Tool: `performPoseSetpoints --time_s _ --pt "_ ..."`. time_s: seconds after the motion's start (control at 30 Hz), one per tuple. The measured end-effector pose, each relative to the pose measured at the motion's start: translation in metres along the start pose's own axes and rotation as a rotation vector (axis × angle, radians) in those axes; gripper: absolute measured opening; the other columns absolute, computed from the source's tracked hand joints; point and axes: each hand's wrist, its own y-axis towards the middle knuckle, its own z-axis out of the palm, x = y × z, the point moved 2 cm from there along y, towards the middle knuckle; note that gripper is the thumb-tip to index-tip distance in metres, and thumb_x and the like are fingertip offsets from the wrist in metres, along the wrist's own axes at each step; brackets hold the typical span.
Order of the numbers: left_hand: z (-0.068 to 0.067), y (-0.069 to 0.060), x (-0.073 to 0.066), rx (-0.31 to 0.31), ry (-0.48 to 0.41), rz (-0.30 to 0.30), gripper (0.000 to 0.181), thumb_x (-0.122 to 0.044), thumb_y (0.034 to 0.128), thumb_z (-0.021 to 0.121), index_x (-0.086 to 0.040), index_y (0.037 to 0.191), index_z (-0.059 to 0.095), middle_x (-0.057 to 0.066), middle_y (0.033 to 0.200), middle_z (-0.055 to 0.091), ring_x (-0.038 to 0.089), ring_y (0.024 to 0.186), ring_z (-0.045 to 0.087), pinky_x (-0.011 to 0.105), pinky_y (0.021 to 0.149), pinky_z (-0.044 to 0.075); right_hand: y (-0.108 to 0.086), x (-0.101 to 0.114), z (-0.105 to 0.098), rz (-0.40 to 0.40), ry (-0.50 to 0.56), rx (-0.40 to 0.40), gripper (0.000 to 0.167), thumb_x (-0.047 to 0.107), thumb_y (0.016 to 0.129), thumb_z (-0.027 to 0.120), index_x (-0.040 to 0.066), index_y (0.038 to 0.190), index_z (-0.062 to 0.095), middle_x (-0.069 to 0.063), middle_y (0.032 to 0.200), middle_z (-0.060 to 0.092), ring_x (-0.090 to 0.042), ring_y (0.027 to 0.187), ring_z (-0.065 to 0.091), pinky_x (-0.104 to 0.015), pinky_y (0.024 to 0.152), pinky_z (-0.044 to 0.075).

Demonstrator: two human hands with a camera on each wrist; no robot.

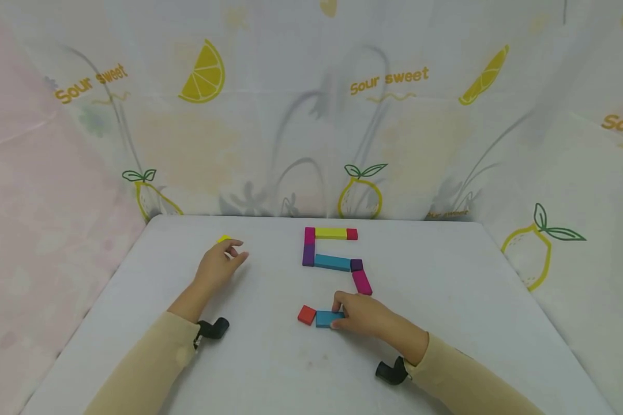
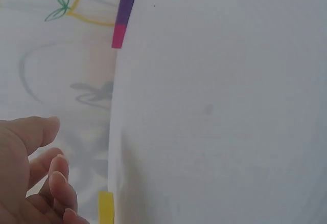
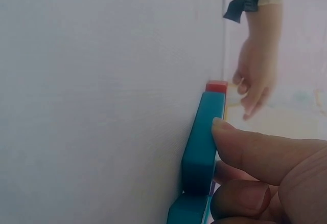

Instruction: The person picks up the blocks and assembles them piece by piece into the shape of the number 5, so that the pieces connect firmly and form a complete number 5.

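My right hand (image 1: 366,314) pinches a blue block (image 1: 328,319) lying on the table, thumb on the near side and a finger on the far side. A red block (image 1: 306,314) sits at its left end, slightly turned. In the right wrist view the thumb touches the long blue block (image 3: 202,142), and another blue piece (image 3: 188,211) adjoins its near end, partly behind the fingers. My left hand (image 1: 220,265) is held at the left with loosely bent fingers and nothing in them. Just behind it a yellow block (image 1: 224,238) is mostly hidden.
Farther back, several blocks form a bent line: a red one (image 1: 352,234), a yellow one (image 1: 331,233), magenta (image 1: 309,235) and purple (image 1: 308,255) ones, a blue one (image 1: 332,263), a dark purple one (image 1: 356,265) and a magenta one (image 1: 361,282). A printed cloth (image 1: 270,127) hangs behind.
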Motion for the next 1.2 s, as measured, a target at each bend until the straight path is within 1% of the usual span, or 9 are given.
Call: performPoseSetpoints --time_s 0.13,0.2,0.3,0.43,0.63,0.8,0.97,1.2 --pt "-0.005 0.005 0.008 -0.036 -0.009 -0.040 0.045 -0.030 0.0986 0.065 -0.003 0.135 0.058 0.012 0.105 0.061 0.023 0.078 0.055 0.032 0.063 0.045 0.000 0.000 0.000 0.004 0.002 0.001 0.025 0.026 0.087 0.079 0.015 0.101 0.062 0.000 0.068 0.052 -0.013 0.063 0.049 -0.027 0.057 0.040" --pt "-0.008 0.008 0.011 -0.051 -0.009 -0.065 0.045 -0.029 0.0983 0.064 -0.003 0.134 0.058 0.014 0.106 0.061 0.024 0.079 0.055 0.033 0.065 0.044 0.000 0.000 0.000 0.006 0.007 0.003 0.025 0.026 0.087 0.079 0.015 0.101 0.061 0.000 0.068 0.052 -0.013 0.063 0.049 -0.027 0.057 0.040" --pt "-0.012 0.014 0.015 -0.059 0.005 -0.097 0.045 -0.029 0.0980 0.064 -0.003 0.134 0.057 0.015 0.106 0.061 0.026 0.082 0.055 0.033 0.069 0.043 -0.001 0.001 0.000 0.011 0.011 0.005 0.025 0.026 0.087 0.079 0.015 0.101 0.061 0.000 0.068 0.052 -0.013 0.063 0.049 -0.027 0.057 0.039" --pt "-0.016 0.022 0.019 -0.051 0.034 -0.112 0.046 -0.029 0.0984 0.063 0.000 0.134 0.056 0.016 0.106 0.060 0.028 0.085 0.055 0.035 0.072 0.043 0.000 0.001 0.000 0.018 0.011 0.007 0.025 0.026 0.087 0.079 0.016 0.101 0.061 0.000 0.068 0.052 -0.013 0.063 0.049 -0.026 0.057 0.039" --pt "-0.021 0.031 0.022 -0.049 0.039 -0.141 0.048 -0.028 0.0977 0.063 0.001 0.134 0.055 0.017 0.106 0.060 0.029 0.086 0.056 0.038 0.074 0.044 -0.001 0.002 -0.001 0.014 0.019 0.009 0.025 0.026 0.087 0.079 0.015 0.101 0.061 0.000 0.068 0.051 -0.013 0.063 0.048 -0.027 0.057 0.039" --pt "-0.023 0.037 0.026 -0.025 0.050 -0.172 0.049 -0.029 0.0983 0.062 0.002 0.135 0.054 0.021 0.112 0.060 0.033 0.094 0.057 0.044 0.082 0.046 -0.001 0.003 -0.001 0.011 0.023 0.009 0.025 0.025 0.087 0.079 0.015 0.101 0.061 0.000 0.068 0.051 -0.013 0.063 0.048 -0.026 0.057 0.038" --pt "-0.024 0.041 0.029 -0.004 0.064 -0.197 0.050 -0.030 0.0979 0.063 0.003 0.134 0.054 0.024 0.118 0.060 0.037 0.102 0.057 0.048 0.089 0.045 0.000 0.002 -0.001 0.011 0.015 0.010 0.024 0.026 0.088 0.079 0.016 0.101 0.061 0.001 0.066 0.051 -0.012 0.062 0.047 -0.026 0.056 0.037" --pt "-0.024 0.042 0.031 0.013 0.066 -0.217 0.050 -0.030 0.0978 0.063 0.004 0.133 0.054 0.026 0.121 0.059 0.038 0.103 0.058 0.048 0.089 0.046 0.001 0.000 0.000 0.009 0.015 0.011 0.024 0.026 0.088 0.079 0.016 0.100 0.061 0.001 0.065 0.050 -0.012 0.061 0.047 -0.025 0.056 0.037"
